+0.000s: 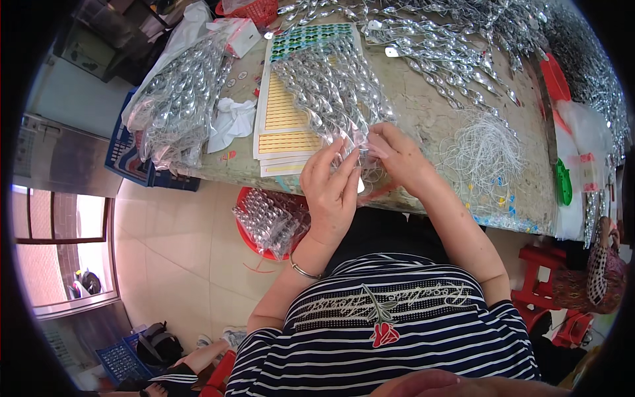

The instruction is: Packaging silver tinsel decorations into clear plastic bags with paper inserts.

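A clear plastic bag [324, 86] of shiny silver twisted strips lies on the table, its near end between my two hands. My left hand [331, 185] pinches that end, fingertips pointing away from me. From the right, my right hand [400, 155] grips the same end with thumb and fingers closed together. A small white piece shows just below the left fingertips; I cannot tell what it is. Under the bag are printed sheets [284, 143] with yellow rows, and a green patterned sheet [281, 43] lies at their far end.
More bagged silver strips [178, 99] are piled at the left, beside crumpled white paper [233, 124]. Loose strips [443, 56] cover the far right of the table. A tangle of thin thread [486, 152] sits to the right. Below the table edge stands a red basin [248, 239] with bagged strips.
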Demonstrator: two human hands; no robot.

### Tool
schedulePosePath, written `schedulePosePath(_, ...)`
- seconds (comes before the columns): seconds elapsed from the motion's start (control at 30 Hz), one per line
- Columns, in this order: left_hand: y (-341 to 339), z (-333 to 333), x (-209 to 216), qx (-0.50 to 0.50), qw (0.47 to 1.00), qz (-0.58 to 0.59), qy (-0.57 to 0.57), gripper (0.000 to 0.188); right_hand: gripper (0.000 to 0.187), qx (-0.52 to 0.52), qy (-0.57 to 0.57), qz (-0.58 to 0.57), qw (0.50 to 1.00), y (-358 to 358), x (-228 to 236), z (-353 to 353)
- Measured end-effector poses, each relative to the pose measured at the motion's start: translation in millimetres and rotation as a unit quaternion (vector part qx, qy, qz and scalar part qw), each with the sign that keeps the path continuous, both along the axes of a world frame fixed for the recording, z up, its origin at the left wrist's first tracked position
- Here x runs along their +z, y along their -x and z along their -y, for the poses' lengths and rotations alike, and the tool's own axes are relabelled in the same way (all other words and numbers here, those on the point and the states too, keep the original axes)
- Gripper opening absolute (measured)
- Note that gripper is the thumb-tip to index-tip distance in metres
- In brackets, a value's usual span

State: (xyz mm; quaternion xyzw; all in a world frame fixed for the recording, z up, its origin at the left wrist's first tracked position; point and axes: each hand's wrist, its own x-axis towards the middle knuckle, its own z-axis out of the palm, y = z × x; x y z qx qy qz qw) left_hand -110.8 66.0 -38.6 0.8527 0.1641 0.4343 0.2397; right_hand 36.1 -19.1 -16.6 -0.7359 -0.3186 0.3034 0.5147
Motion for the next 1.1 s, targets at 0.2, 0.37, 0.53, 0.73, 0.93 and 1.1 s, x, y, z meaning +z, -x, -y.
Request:
schedulePosePath(0.2, 0.6, -3.1, -2.5, 0.003, 1.000, -0.002, -0.005, 0.029, 0.033, 0.001, 0.052, 0.072, 0.996, -7.3, 5.4, -1.2)
schedulePosePath(0.37, -0.6, -5.6, -2.9, -0.001, 1.000, 0.005, 0.002, 0.027, 0.027, -0.044, 0.040, 0.292, 0.955, 1.3, 6.6, 4.6)
schedulePosePath(0.53, -2.5, -5.7, -3.2, -0.012, 1.000, 0.010, 0.008, 0.028, 0.029, -0.011, 0.063, 0.360, 0.931, 0.5, 5.6, 14.0)
schedulePosePath(0.73, -4.8, -5.5, -2.7, -0.004, 1.000, 0.006, -0.010, 0.027, 0.042, -0.051, 0.054, 0.417, 0.906, 4.2, 6.0, 21.6)
schedulePosePath(0.93, -7.5, -3.3, -5.2, -0.015, 1.000, -0.004, -0.001, 0.026, 0.043, -0.085, 0.092, 0.407, 0.905, -7.8, -2.9, 10.0)
schedulePosePath(1.1, -9.8, -0.8, -3.2, -0.017, 1.000, -0.004, -0.005, 0.027, 0.036, -0.053, 0.125, 0.388, 0.912, -15.7, -6.4, 10.9)
